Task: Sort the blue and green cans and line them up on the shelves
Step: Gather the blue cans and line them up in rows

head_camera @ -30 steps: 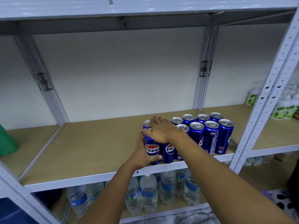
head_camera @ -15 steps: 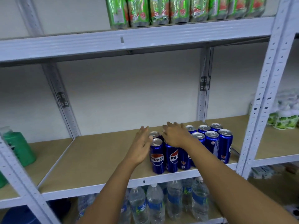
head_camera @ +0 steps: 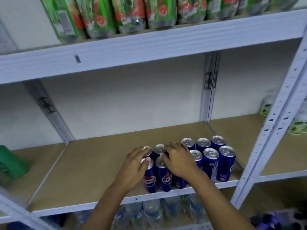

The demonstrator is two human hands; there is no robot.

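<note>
Blue cans [head_camera: 211, 156] stand upright in two rows near the front edge of the middle shelf [head_camera: 99, 165], packed touching. Left hand [head_camera: 134, 168] and right hand [head_camera: 179, 161] rest on the leftmost tops, fingers loosely spread, gripping nothing. Green packs [head_camera: 99, 15] sit above. Judgement: blue nearly lined; green cans not identifiable.

blue cans [head_camera: 211, 165] stand upright in two rows near the front edge of the middle shelf [head_camera: 99, 165]. the left hand [head_camera: 134, 170] rests against the leftmost cans, the right hand [head_camera: 179, 161] lies over can tops beside it. green-wrapped packs [head_camera: 99, 15] line the upper shelf [head_camera: 149, 45]; water bottles [head_camera: 152, 213] stand below.
</note>
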